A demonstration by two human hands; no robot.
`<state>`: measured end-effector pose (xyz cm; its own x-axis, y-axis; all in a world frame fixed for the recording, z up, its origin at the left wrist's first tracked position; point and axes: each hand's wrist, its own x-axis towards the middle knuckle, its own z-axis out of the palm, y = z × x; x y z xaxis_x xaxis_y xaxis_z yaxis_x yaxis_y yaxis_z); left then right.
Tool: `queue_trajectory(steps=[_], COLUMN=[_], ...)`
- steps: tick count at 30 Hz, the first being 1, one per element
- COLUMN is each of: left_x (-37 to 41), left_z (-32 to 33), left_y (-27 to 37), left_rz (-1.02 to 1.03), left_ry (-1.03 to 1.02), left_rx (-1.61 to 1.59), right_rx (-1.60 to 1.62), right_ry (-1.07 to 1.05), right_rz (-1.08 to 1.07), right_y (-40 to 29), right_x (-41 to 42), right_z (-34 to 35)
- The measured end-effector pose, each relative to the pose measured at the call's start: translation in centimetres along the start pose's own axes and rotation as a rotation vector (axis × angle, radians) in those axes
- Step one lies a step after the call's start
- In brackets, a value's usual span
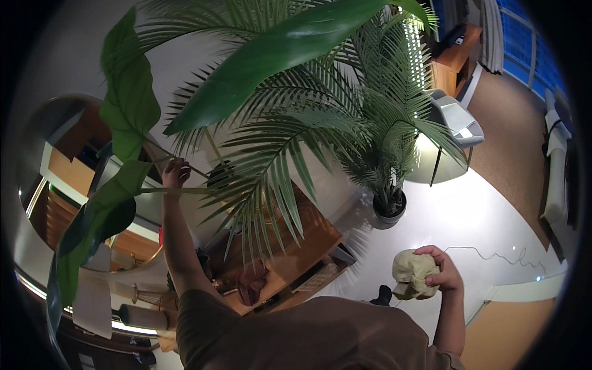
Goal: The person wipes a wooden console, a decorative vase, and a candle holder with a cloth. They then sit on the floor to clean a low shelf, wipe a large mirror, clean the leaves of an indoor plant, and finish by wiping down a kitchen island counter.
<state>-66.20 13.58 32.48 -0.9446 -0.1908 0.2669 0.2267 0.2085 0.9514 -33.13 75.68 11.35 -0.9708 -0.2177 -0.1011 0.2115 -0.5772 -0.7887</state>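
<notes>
My left hand [176,174] is raised at the left, its fingers curled at a thin stem of a large-leaved plant [130,104]; whether it grips the stem cannot be told. Another long green leaf [273,60] crosses the top of the view. In my right hand [445,270], low on the right, is a crumpled pale yellow-green cloth [414,274]. Palm fronds [277,152] spread through the middle, partly hiding a wooden cabinet [310,226].
A potted palm's dark pot [389,212] stands on the pale floor. Behind it are a grey chair [455,120] and a lamp. A thin cable [490,253] lies on the floor at right. A round mirror [60,99] hangs at left. A dark reddish object [252,282] rests on the cabinet.
</notes>
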Motion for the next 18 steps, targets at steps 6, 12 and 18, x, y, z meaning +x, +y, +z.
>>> queue_trajectory(steps=[6,12,18], left_x=[-2.0,-2.6,-3.5], left_z=[0.3,1.9,-0.2], left_y=[-0.5,-0.9,-0.8], left_rz=[-0.006,0.032,0.12], left_ry=[0.033,-0.01,-0.156], left_rx=[0.037,-0.045,-0.345], right_rx=[-0.215,-0.115,-1.23], right_ry=[-0.409,-0.368,-0.079], right_rz=[-0.231,-0.929,-0.894], right_y=[-9.1,-13.8,-21.4], right_x=[2.7,9.3,18.8], right_z=[1.5,9.6,20.3])
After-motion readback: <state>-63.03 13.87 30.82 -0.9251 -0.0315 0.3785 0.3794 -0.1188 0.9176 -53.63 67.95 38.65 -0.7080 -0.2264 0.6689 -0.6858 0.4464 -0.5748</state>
